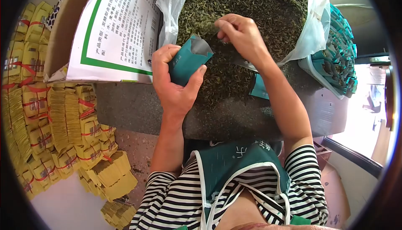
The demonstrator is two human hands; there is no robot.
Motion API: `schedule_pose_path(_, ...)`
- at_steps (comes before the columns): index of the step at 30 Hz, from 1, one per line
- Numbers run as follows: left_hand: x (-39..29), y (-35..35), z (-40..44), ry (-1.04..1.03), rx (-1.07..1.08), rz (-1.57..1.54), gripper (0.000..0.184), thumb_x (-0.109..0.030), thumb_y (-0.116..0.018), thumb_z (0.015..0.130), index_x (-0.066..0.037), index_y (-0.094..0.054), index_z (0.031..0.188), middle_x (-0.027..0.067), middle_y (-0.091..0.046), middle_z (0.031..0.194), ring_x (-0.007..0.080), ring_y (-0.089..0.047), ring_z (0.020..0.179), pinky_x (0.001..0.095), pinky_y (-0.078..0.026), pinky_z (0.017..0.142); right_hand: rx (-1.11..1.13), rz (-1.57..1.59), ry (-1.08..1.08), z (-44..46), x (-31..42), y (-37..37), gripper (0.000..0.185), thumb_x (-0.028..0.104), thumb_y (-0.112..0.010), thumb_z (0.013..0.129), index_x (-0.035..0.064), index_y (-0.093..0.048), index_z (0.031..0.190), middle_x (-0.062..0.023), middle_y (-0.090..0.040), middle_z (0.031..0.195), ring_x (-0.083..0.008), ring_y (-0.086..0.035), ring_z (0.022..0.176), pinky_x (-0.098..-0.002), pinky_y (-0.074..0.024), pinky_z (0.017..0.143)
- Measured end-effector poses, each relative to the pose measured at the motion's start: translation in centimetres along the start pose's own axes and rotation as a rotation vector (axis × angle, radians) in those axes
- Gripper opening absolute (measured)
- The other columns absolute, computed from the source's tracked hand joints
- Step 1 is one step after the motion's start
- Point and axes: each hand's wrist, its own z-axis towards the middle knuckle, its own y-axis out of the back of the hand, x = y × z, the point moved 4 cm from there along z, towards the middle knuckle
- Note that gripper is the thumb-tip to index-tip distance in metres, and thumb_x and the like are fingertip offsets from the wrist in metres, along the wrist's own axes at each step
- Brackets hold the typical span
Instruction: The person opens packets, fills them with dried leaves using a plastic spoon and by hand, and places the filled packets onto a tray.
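Observation:
My left hand [173, 77] is wrapped round a teal foil packet [187, 64]. The packet's torn, jagged mouth faces up and shows a silvery inside. To the right of that mouth my right hand [240, 33] is closed, thumb and fingers pinched together. What the pinch holds, if anything, I cannot make out. Beneath and behind both hands lies a large heap of dried green-brown leaves [251, 4], in a clear plastic bag [318, 20]. Under my right forearm another teal packet [259, 87] lies on the dark tabletop [234, 119], partly covered by the arm.
A white cardboard box [119, 29] with green edging and printed text stands left of the bag. At right, a white basket [320, 77] is packed with teal packets [339, 58]. Yellow bundles [37, 100] tied with red ribbon are stacked at left. Loose leaf crumbs dust the tabletop.

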Motion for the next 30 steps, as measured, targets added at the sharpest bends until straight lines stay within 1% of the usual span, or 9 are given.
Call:
schedule_pose_path(5, -0.1, -0.4, -0.1, -0.008, 0.025, -0.004, 0.05, -0.007, -0.082, 0.071, -0.001, -0.054, 0.112, 0.0148, -0.055, 0.113, 0.0297, -0.055, 0.105, 0.0407, -0.045, 0.093, 0.013, 0.118, -0.003, -0.8, 1.5, 3.0, 0.026, 0.027, -0.058, 0.1, 0.0045, -0.072, 0.102, 0.0015, -0.066, 0.078, -0.0037, -0.058, 0.07, -0.0188, -0.0444, 0.061)
schedule_pose_path(13, -0.7, -0.7, 0.2, -0.036, 0.055, 0.095, 0.047, -0.007, -0.082, 0.071, 0.0, -0.055, 0.108, 0.0166, -0.057, 0.109, 0.0313, -0.058, 0.101, 0.0407, -0.046, 0.091, 0.043, 0.116, 0.052, -3.5, 5.4, 5.5, 0.027, 0.026, -0.057, 0.101, 0.0042, -0.072, 0.099, 0.002, -0.065, 0.077, -0.0034, -0.055, 0.069, -0.0196, -0.0412, 0.063)
schedule_pose_path(18, -1.3, -1.0, 0.1, -0.079, 0.07, 0.111, 0.046, -0.007, -0.082, 0.071, 0.0, -0.056, 0.108, 0.0167, -0.058, 0.109, 0.0314, -0.059, 0.099, 0.0402, -0.048, 0.088, 0.136, 0.033, 0.069, -4.8, 5.9, 3.5, 0.02, 0.017, -0.059, 0.098, 0.0008, -0.07, 0.097, 0.0004, -0.064, 0.075, -0.0053, -0.055, 0.068, -0.0219, -0.044, 0.062)
schedule_pose_path(19, -1.4, -1.2, 0.0, -0.1, 0.093, 0.128, 0.046, -0.007, -0.082, 0.071, 0.0, -0.056, 0.108, 0.0167, -0.058, 0.109, 0.0313, -0.059, 0.098, 0.04, -0.049, 0.087, 0.13, -0.015, 0.099, -5.3, 6.6, 2.7, 0.016, 0.012, -0.059, 0.096, -0.0004, -0.069, 0.095, -0.0039, -0.063, 0.073, -0.0099, -0.058, 0.068, -0.0259, -0.0473, 0.064)
schedule_pose_path(21, -1.4, -1.4, -0.3, -0.121, 0.115, 0.145, 0.046, -0.008, -0.082, 0.071, 0.0, -0.056, 0.108, 0.0167, -0.059, 0.108, 0.0313, -0.06, 0.097, 0.0398, -0.049, 0.086, 0.12, -0.212, 0.35, -6.1, 7.7, 1.3, 0.013, 0.011, -0.058, 0.096, 0.0007, -0.066, 0.097, -0.0091, -0.062, 0.073, -0.019, -0.061, 0.067, -0.0307, -0.0487, 0.066)
schedule_pose_path(22, -1.2, -1.4, -0.4, -0.114, 0.107, 0.105, 0.046, -0.008, -0.082, 0.071, 0.0, -0.056, 0.108, 0.0165, -0.059, 0.108, 0.0309, -0.06, 0.097, 0.0393, -0.049, 0.085, 0.099, -0.258, 0.434, -6.5, 8.2, 0.9, 0.009, 0.008, -0.059, 0.094, 0.0011, -0.064, 0.098, -0.0133, -0.061, 0.079, -0.0281, -0.06, 0.069, -0.0352, -0.0487, 0.067)
schedule_pose_path(27, -0.9, -1.0, -0.9, -0.039, 0.057, -0.051, 0.049, -0.01, -0.084, 0.071, 0.0, -0.056, 0.11, 0.0151, -0.058, 0.109, 0.0276, -0.06, 0.1, 0.0372, -0.049, 0.086, 0.048, -0.345, 0.632, -7.8, 11.0, 1.4, 0.011, 0.002, -0.065, 0.088, 0.0024, -0.064, 0.099, -0.0124, -0.061, 0.085, -0.0291, -0.06, 0.073, -0.037, -0.0485, 0.067)
schedule_pose_path(29, -0.5, -0.9, -1.2, 0.064, 0.055, -0.208, 0.051, -0.01, -0.085, 0.072, -0.001, -0.055, 0.113, 0.0124, -0.058, 0.112, 0.022, -0.059, 0.102, 0.0341, -0.048, 0.089, 0.061, -0.37, 0.708, -8.3, 12.1, 2.1, 0.014, 0.001, -0.067, 0.085, 0.0029, -0.065, 0.099, -0.0117, -0.061, 0.086, -0.0283, -0.06, 0.074, -0.0371, -0.0488, 0.067)
schedule_pose_path(30, -0.6, -0.8, -1.3, 0.061, 0.054, -0.208, 0.051, -0.01, -0.085, 0.072, -0.001, -0.055, 0.113, 0.0124, -0.058, 0.112, 0.022, -0.059, 0.102, 0.0341, -0.048, 0.089, 0.06, -0.414, 0.741, -8.7, 12.6, 2.4, 0.017, 0.0, -0.068, 0.083, 0.003, -0.066, 0.099, -0.0108, -0.06, 0.085, -0.028, -0.06, 0.075, -0.0368, -0.0489, 0.066)
